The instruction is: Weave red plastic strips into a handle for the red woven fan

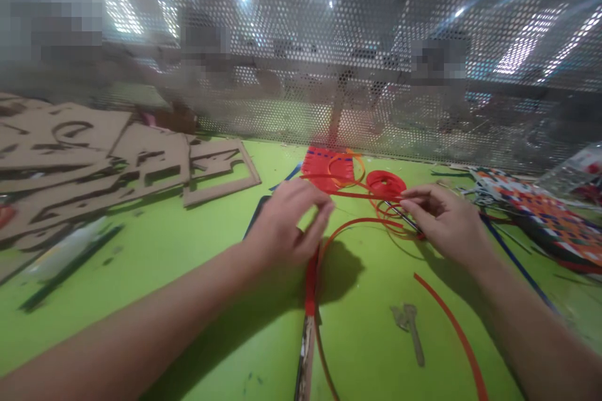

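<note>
My left hand [292, 220] is over the middle of the table, its fingers curled and thumb bent in toward them. What they hold, if anything, is hidden. A narrow red strip [360, 196] stretches from beside these fingers to my right hand [444, 220], which pinches it between thumb and fingertips. Under the left hand lies a long thin cardboard piece, its upper part wrapped in red [311, 285] and its lower part bare [305, 351]. An orange-red strip [336, 235] curves beside it. A dark slim tool [403, 216] lies close to my right fingers.
Cut cardboard sheets [155, 160] pile up at left, with a whitish tube [68, 249] in front. A red coil [385, 183] and a red woven piece [324, 163] lie behind the hands. A multicoloured woven piece [545, 207] is at right. A perforated screen [301, 94] borders the back.
</note>
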Action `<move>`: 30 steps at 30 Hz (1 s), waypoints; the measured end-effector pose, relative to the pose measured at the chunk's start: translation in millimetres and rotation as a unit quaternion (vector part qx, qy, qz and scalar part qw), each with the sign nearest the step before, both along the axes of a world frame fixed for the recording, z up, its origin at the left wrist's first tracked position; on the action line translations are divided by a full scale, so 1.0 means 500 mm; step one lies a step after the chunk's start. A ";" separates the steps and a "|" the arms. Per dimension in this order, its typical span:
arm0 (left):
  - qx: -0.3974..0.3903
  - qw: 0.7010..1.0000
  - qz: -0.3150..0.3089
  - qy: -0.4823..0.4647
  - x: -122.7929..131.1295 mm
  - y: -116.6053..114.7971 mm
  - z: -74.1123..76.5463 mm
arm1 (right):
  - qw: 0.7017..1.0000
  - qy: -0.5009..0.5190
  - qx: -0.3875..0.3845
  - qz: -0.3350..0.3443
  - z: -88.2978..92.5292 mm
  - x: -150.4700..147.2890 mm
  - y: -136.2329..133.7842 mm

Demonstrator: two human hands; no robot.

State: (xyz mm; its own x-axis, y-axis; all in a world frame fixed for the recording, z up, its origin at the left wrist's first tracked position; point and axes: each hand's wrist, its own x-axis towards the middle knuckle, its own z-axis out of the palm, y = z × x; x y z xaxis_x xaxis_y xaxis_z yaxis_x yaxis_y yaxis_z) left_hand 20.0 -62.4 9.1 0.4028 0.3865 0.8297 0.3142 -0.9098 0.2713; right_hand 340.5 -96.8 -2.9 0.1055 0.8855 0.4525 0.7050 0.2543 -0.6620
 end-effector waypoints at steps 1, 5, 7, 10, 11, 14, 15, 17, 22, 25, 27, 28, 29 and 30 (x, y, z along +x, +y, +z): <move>0.014 0.999 -0.005 0.029 0.015 -0.014 0.002 | 1.000 -0.008 0.008 0.013 0.004 -0.015 -0.008; -0.021 0.990 0.019 0.141 0.078 -0.035 0.014 | 0.996 0.001 0.021 0.090 0.026 -0.071 -0.042; -0.088 0.976 0.034 0.195 0.104 -0.029 0.024 | 0.993 0.020 0.005 0.116 0.034 -0.088 -0.054; -0.238 0.944 0.031 0.226 0.131 -0.011 0.035 | 0.991 0.042 -0.003 0.128 0.029 -0.095 -0.055; -0.276 0.937 0.020 0.214 0.135 -0.006 0.035 | 0.991 0.048 -0.002 0.123 0.023 -0.093 -0.050; -0.323 0.932 -0.027 0.163 0.140 0.004 0.025 | 0.993 0.073 -0.008 0.097 0.008 -0.083 -0.033; -0.329 0.932 -0.040 0.150 0.139 0.006 0.019 | 0.993 0.076 -0.013 0.094 0.006 -0.078 -0.028; -0.347 0.928 -0.058 0.126 0.135 0.008 0.007 | 0.993 0.061 -0.030 0.092 0.011 -0.066 -0.023; -0.409 0.907 -0.067 0.074 0.123 0.021 -0.009 | 0.990 -0.112 -0.083 -0.022 0.039 0.001 -0.018; -0.442 0.893 -0.051 0.075 0.118 0.030 -0.006 | 0.961 -0.239 -0.132 -0.047 0.026 0.050 -0.007; -0.447 0.890 -0.036 0.080 0.116 0.033 -0.001 | 0.947 -0.276 -0.160 -0.041 0.005 0.069 0.002; -0.445 0.891 -0.032 0.078 0.115 0.033 0.001 | 0.942 -0.284 -0.178 -0.036 -0.007 0.074 0.006; -0.442 0.893 -0.030 0.076 0.114 0.032 0.003 | 0.937 -0.292 -0.192 -0.034 -0.018 0.075 0.010; -0.440 0.894 -0.029 0.072 0.113 0.032 0.005 | 0.932 -0.299 -0.200 -0.034 -0.028 0.074 0.014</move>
State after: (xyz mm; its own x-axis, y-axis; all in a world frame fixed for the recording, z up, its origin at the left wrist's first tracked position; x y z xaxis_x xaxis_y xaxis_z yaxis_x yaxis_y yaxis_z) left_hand 76.6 -46.7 11.6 0.5212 0.8399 0.1513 0.3634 -0.3788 0.8512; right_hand 377.7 -89.8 -16.6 0.0034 0.9965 0.0834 0.9840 0.0116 -0.1781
